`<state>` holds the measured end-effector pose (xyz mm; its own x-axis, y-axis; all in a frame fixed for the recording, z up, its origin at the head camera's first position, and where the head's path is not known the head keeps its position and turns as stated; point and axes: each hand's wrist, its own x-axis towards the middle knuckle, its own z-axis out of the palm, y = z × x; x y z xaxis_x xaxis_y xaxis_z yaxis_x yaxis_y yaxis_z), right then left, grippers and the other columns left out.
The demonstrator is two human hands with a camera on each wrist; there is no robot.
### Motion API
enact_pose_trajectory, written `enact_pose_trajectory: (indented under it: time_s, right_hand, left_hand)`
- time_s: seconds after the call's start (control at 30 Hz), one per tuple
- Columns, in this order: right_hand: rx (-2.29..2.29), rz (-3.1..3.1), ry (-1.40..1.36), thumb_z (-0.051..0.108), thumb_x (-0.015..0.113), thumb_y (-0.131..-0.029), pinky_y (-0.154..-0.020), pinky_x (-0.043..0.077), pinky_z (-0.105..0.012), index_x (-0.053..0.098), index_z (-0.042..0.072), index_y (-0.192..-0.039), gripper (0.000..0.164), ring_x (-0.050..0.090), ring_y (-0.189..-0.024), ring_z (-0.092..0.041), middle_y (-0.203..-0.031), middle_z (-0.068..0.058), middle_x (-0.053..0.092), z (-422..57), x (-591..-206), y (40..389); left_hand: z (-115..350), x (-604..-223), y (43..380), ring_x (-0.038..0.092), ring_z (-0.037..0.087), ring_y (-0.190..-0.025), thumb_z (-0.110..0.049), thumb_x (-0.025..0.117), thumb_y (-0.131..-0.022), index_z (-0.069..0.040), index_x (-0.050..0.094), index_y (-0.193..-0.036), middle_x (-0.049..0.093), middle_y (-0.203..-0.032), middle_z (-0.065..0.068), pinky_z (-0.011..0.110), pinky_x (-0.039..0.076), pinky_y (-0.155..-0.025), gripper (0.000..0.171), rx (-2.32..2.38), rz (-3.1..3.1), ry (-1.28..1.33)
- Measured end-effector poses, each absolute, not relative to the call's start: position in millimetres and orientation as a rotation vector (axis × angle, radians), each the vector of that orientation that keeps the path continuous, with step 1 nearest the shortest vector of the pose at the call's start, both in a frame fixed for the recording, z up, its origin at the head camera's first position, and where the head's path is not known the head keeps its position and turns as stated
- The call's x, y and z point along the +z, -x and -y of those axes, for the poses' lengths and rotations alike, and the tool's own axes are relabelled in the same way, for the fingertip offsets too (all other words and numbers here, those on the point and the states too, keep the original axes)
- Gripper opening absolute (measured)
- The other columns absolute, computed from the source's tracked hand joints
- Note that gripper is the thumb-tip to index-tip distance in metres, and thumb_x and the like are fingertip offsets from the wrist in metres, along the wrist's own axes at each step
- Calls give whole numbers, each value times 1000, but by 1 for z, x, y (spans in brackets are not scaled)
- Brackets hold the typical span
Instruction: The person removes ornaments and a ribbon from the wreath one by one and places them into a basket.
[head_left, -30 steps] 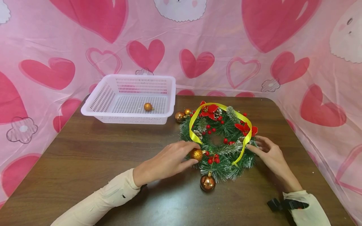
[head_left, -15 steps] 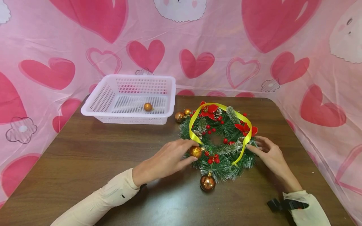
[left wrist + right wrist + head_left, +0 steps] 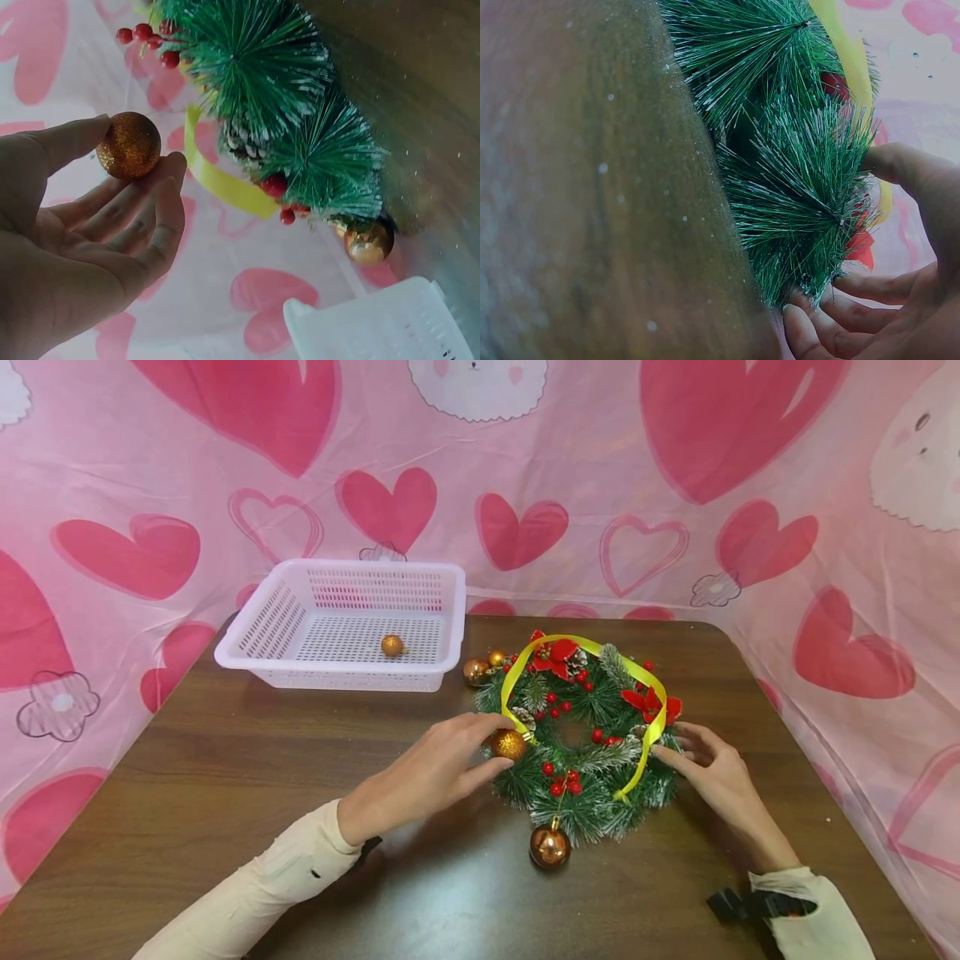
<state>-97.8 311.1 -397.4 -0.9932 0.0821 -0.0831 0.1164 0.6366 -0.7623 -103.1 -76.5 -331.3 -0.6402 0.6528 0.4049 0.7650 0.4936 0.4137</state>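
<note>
A green wreath (image 3: 592, 777) with red berries, red flowers and pinecones lies on the table. My left hand (image 3: 431, 768) pinches a glittery gold bauble (image 3: 508, 744) between thumb and fingers, over the wreath's left side. In the left wrist view this bauble (image 3: 129, 145) sits at the fingertips, apart from the green needles. My right hand (image 3: 716, 781) grips the wreath's right edge, thumb on top and fingers at the outer side. A yellow ribbon (image 3: 585, 645) arches over the wreath, its free end hanging at the front right. A shiny copper bauble (image 3: 550, 846) hangs off the front edge.
A white plastic basket (image 3: 341, 678) stands at the back left, with one glittery gold bauble (image 3: 392, 645) inside. Beside the wreath's back left edge are a copper bauble (image 3: 476, 672) and a small gold one (image 3: 497, 657). A pink heart-print cloth (image 3: 420, 435) hangs behind the table.
My left hand has moved slightly up and left with the gold bauble, away from the front berries towards the ribbon's left end. The right hand and wreath have stayed in place.
</note>
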Motion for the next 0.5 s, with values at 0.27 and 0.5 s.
enact_pose_trajectory:
  time_s: [0.27,0.5]
  right_hand:
    - [-1333,-2789,-168,52,65,-92,-94,42,-54,39,10,-150,76,52,-123,-38,-142,-25,51,-310,-397,97]
    - [-1339,-2787,-170,52,65,-92,-95,42,-57,39,10,-151,77,51,-123,-39,-142,-26,50,-311,-397,97]
  left_hand:
    - [92,-317,114,63,14,-98,-18,72,-92,-2,62,-123,68,-111,4,31,53,-86,36,-910,2476,1173]
    - [114,-298,129,60,16,-93,-14,74,-90,-1,63,-123,68,-109,6,32,53,-79,37,-961,2409,1062]
